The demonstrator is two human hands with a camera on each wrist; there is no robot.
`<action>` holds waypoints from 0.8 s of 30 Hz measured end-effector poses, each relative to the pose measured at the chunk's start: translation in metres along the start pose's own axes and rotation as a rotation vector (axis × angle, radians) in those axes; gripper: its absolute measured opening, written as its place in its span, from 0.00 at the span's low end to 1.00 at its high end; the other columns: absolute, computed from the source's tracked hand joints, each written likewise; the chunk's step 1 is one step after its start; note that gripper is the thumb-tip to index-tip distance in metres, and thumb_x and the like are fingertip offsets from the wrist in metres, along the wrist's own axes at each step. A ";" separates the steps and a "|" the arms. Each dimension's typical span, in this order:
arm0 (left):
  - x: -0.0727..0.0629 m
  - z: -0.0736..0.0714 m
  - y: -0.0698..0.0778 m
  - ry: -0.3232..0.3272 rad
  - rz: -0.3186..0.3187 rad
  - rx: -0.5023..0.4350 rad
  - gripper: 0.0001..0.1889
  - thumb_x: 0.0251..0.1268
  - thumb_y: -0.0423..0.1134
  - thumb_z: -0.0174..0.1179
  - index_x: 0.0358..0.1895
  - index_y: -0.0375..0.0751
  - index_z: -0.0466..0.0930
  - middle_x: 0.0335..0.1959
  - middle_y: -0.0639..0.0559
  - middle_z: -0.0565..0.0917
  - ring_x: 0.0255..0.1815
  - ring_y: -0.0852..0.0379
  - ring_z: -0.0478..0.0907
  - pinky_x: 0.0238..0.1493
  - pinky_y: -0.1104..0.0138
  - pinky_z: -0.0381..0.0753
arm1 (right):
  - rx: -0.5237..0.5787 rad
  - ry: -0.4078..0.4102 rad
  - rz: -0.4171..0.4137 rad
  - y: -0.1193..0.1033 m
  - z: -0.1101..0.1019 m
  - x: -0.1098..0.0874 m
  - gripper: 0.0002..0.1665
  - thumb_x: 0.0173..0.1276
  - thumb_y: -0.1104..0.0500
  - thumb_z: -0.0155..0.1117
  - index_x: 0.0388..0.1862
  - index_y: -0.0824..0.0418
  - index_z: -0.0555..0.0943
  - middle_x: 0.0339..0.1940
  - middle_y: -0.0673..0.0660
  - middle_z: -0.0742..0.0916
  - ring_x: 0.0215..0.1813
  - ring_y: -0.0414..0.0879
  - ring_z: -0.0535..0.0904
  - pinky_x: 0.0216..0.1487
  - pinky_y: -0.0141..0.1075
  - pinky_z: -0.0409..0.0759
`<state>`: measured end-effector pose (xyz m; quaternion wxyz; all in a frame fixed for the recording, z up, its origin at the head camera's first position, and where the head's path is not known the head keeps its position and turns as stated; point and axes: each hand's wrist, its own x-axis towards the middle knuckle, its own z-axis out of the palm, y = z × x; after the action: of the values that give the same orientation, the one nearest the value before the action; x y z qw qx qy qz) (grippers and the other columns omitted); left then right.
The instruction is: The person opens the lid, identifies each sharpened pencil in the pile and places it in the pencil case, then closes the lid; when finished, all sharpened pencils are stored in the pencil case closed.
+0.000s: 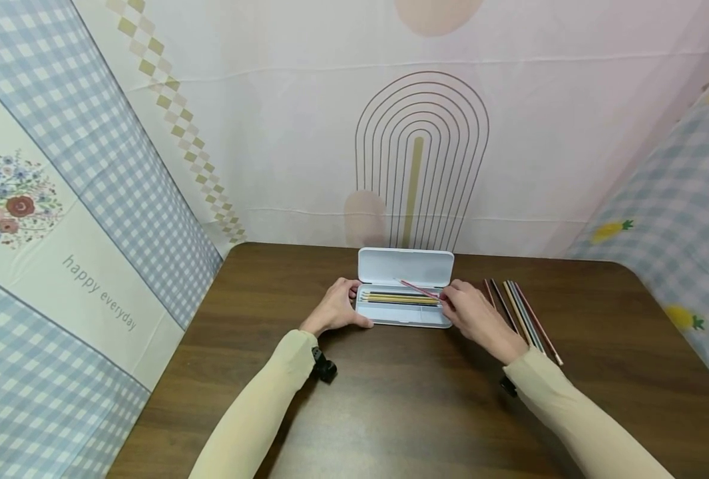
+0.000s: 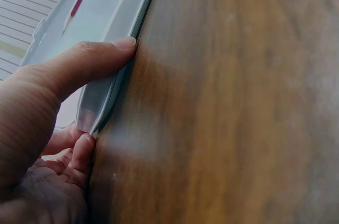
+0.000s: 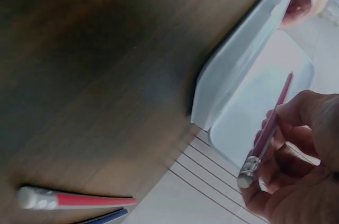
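An open pale pencil case lies on the table with its lid raised at the back. Several pencils, yellow and dark ones among them, lie lengthwise inside it. My left hand holds the case's left end, thumb on the front edge and the other fingers around the end. Over the right part of the case, my right hand pinches a red pencil. This pencil slants, its sharpened tip toward the lid and its eraser end by the fingers, as the right wrist view shows.
To the right of the case, several loose pencils lie side by side on the brown wooden table. A patterned cloth hangs behind the table's back edge, with checked cloths at both sides.
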<state>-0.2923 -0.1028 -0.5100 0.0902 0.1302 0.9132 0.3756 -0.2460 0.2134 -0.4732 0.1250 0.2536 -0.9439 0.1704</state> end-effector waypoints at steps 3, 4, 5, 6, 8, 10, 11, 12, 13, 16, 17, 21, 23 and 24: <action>0.001 0.000 0.000 0.000 0.002 0.003 0.48 0.43 0.44 0.89 0.72 0.34 0.77 0.60 0.43 0.77 0.59 0.50 0.76 0.65 0.58 0.79 | -0.041 -0.003 -0.063 0.002 0.008 0.010 0.04 0.75 0.69 0.65 0.41 0.69 0.86 0.35 0.59 0.84 0.37 0.51 0.78 0.39 0.43 0.82; 0.001 0.000 0.000 0.002 0.001 0.002 0.48 0.43 0.44 0.89 0.72 0.35 0.77 0.60 0.43 0.77 0.58 0.51 0.76 0.65 0.59 0.79 | -0.047 -0.008 -0.075 0.002 0.011 0.013 0.04 0.75 0.69 0.66 0.42 0.69 0.87 0.36 0.60 0.84 0.38 0.52 0.79 0.40 0.44 0.83; 0.001 0.000 -0.001 0.004 0.001 0.001 0.48 0.43 0.43 0.90 0.71 0.35 0.77 0.60 0.43 0.77 0.58 0.51 0.76 0.65 0.59 0.79 | -0.051 -0.014 -0.084 0.002 0.013 0.016 0.04 0.75 0.69 0.66 0.42 0.70 0.87 0.36 0.60 0.84 0.38 0.52 0.79 0.41 0.44 0.83; 0.002 0.000 -0.001 0.004 -0.001 -0.001 0.48 0.43 0.43 0.90 0.71 0.35 0.77 0.60 0.43 0.77 0.58 0.51 0.75 0.65 0.59 0.79 | -0.055 -0.022 -0.093 0.003 0.015 0.019 0.04 0.75 0.69 0.66 0.43 0.69 0.87 0.37 0.60 0.84 0.39 0.52 0.79 0.41 0.44 0.84; 0.002 0.001 -0.001 0.002 0.001 0.000 0.48 0.43 0.43 0.90 0.72 0.35 0.77 0.60 0.43 0.77 0.57 0.52 0.75 0.64 0.60 0.79 | -0.060 -0.024 -0.120 0.003 0.020 0.024 0.03 0.75 0.69 0.67 0.42 0.70 0.86 0.37 0.61 0.84 0.38 0.52 0.80 0.41 0.44 0.84; 0.003 0.002 -0.001 -0.001 0.010 -0.002 0.48 0.43 0.43 0.90 0.72 0.34 0.77 0.60 0.43 0.77 0.57 0.52 0.75 0.64 0.60 0.79 | -0.074 -0.011 -0.153 0.004 0.024 0.028 0.02 0.74 0.70 0.68 0.40 0.69 0.86 0.36 0.61 0.85 0.37 0.52 0.80 0.40 0.45 0.84; 0.003 0.002 -0.001 -0.002 0.017 -0.002 0.48 0.43 0.43 0.90 0.71 0.34 0.77 0.60 0.43 0.77 0.57 0.52 0.76 0.64 0.61 0.79 | -0.080 -0.001 -0.171 0.004 0.026 0.030 0.01 0.73 0.70 0.69 0.40 0.69 0.86 0.35 0.61 0.85 0.37 0.52 0.80 0.40 0.45 0.84; 0.003 0.002 0.000 -0.004 0.020 0.000 0.49 0.43 0.43 0.90 0.71 0.34 0.77 0.60 0.43 0.77 0.57 0.52 0.76 0.64 0.61 0.79 | -0.085 0.010 -0.189 0.005 0.028 0.032 0.01 0.72 0.71 0.69 0.39 0.68 0.86 0.35 0.60 0.85 0.37 0.52 0.80 0.41 0.45 0.84; 0.003 0.002 0.000 -0.004 0.025 0.000 0.48 0.42 0.43 0.90 0.71 0.34 0.77 0.60 0.43 0.77 0.57 0.52 0.76 0.64 0.61 0.79 | -0.086 0.018 -0.205 0.005 0.030 0.034 0.02 0.72 0.72 0.70 0.38 0.68 0.86 0.35 0.60 0.85 0.37 0.53 0.81 0.41 0.46 0.85; 0.003 0.003 0.000 -0.002 0.023 -0.001 0.48 0.42 0.43 0.90 0.70 0.34 0.77 0.59 0.43 0.77 0.56 0.53 0.75 0.63 0.62 0.79 | -0.086 0.018 -0.220 0.005 0.036 0.040 0.03 0.71 0.72 0.71 0.39 0.66 0.87 0.36 0.60 0.86 0.39 0.54 0.82 0.44 0.47 0.85; 0.003 0.003 0.000 0.000 0.020 -0.001 0.48 0.42 0.43 0.90 0.70 0.34 0.78 0.59 0.43 0.77 0.56 0.53 0.75 0.63 0.62 0.79 | -0.080 0.011 -0.218 0.004 0.038 0.042 0.03 0.71 0.72 0.72 0.39 0.66 0.87 0.37 0.60 0.86 0.40 0.53 0.82 0.45 0.47 0.86; 0.002 0.002 -0.001 0.005 0.015 -0.001 0.47 0.42 0.43 0.90 0.70 0.35 0.78 0.58 0.44 0.78 0.56 0.53 0.75 0.62 0.62 0.79 | -0.068 -0.019 -0.193 0.002 0.045 0.050 0.03 0.70 0.71 0.73 0.38 0.65 0.89 0.37 0.59 0.87 0.40 0.53 0.82 0.45 0.47 0.86; 0.001 0.002 -0.002 0.009 0.013 -0.004 0.47 0.42 0.43 0.90 0.70 0.34 0.78 0.58 0.44 0.78 0.56 0.53 0.75 0.62 0.62 0.78 | -0.059 -0.031 -0.181 0.001 0.047 0.053 0.03 0.70 0.71 0.73 0.38 0.65 0.89 0.36 0.59 0.87 0.39 0.53 0.83 0.46 0.47 0.87; 0.001 0.002 -0.002 0.010 0.011 -0.005 0.47 0.42 0.43 0.90 0.70 0.34 0.78 0.58 0.44 0.77 0.56 0.53 0.75 0.62 0.62 0.78 | -0.053 -0.036 -0.176 0.000 0.047 0.054 0.03 0.70 0.71 0.73 0.37 0.65 0.89 0.36 0.59 0.87 0.39 0.53 0.83 0.45 0.48 0.87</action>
<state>-0.2933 -0.1031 -0.5128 0.0837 0.1333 0.9119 0.3789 -0.2989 0.1716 -0.4989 0.1289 0.3352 -0.9243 0.1293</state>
